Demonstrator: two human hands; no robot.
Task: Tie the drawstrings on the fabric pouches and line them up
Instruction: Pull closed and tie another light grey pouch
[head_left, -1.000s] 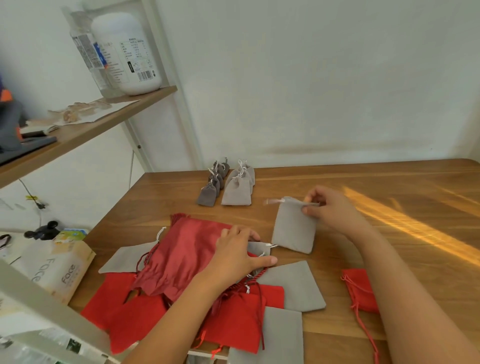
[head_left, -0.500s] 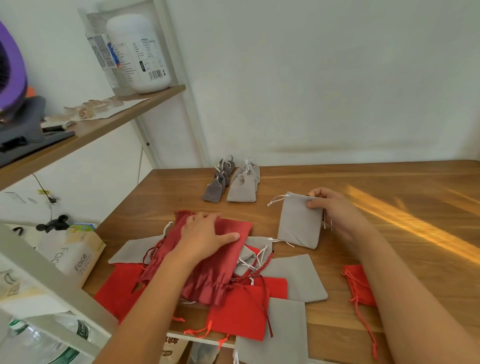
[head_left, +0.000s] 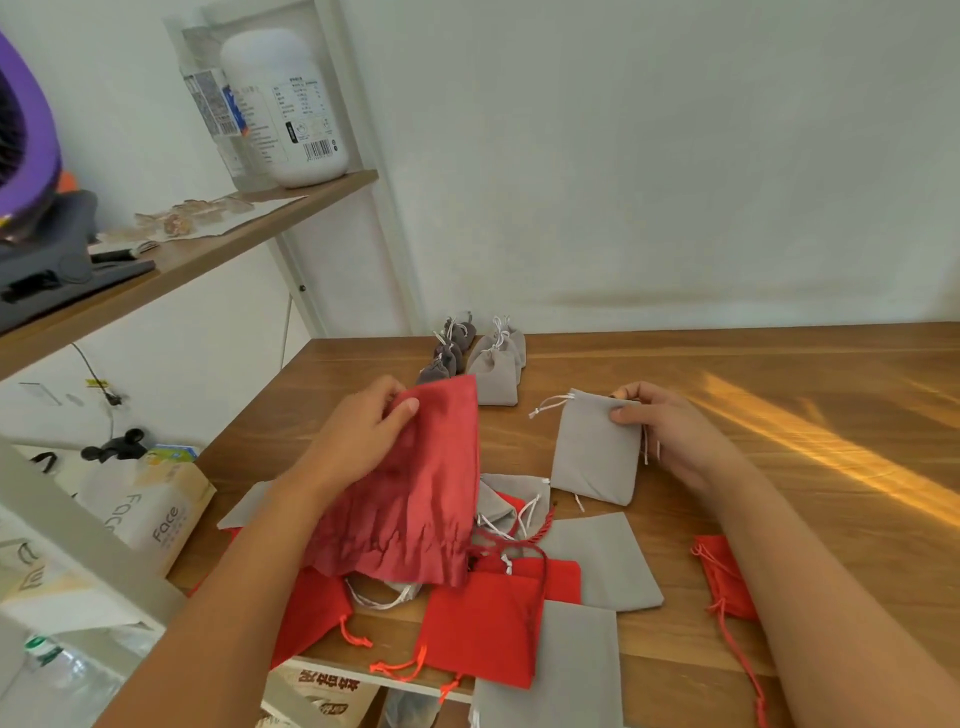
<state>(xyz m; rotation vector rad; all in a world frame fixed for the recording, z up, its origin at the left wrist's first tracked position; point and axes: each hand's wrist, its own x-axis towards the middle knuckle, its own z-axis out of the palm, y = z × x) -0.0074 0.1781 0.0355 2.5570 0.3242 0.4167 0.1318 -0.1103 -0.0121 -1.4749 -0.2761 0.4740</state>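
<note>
My left hand pinches the dark red pouch up over the pile; my right hand grips the grey pouch by its top edge, just beside.

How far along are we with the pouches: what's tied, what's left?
Done: several cinched grey pouches stand in two short rows at the table's far edge. In hand: the left hand holds up a large dark red pouch; the right hand pinches an untied grey pouch. Left: a heap of flat red and grey pouches, plus a lone red pouch apart.
</note>
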